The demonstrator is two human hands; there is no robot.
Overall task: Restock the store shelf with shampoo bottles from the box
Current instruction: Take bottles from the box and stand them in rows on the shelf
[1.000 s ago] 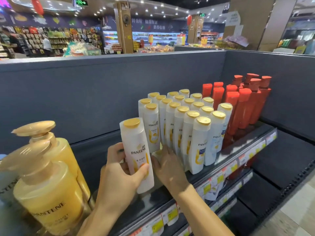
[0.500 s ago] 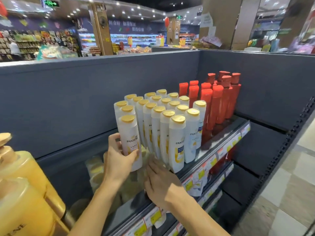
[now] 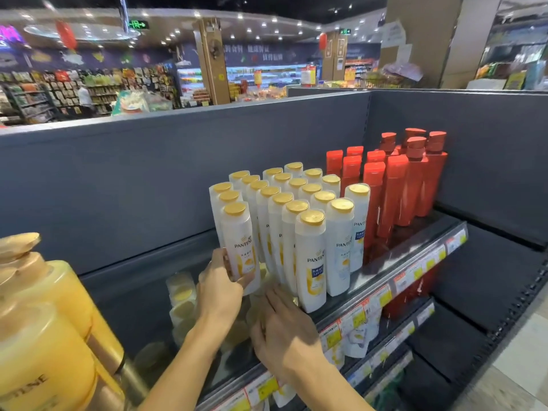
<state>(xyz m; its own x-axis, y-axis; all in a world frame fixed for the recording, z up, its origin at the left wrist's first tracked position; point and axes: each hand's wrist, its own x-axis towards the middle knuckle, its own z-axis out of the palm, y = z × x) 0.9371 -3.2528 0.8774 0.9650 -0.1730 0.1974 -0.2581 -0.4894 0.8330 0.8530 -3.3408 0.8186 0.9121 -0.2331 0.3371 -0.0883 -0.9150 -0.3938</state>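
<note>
We cannot read the price tags (image 3: 367,315) right of our grip — too blurred. Left of it, the yellow pump bottles (image 3: 50,336) are cut off by the edge; behind our right hand (image 3: 284,330), bottle bases stay hidden.

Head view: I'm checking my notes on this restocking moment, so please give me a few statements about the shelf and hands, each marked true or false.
1. The left hand grips a white gold-capped shampoo bottle at the left end of the group. True.
2. The right hand holds a red bottle. False: its fingers reach toward the base of the white bottles and hold nothing that can be seen.
3. The red bottles stand to the right of the white ones. True.
4. The white bottles lie flat on the shelf. False: they stand upright in rows.
5. Large yellow pump bottles stand at the near left. True.
</note>
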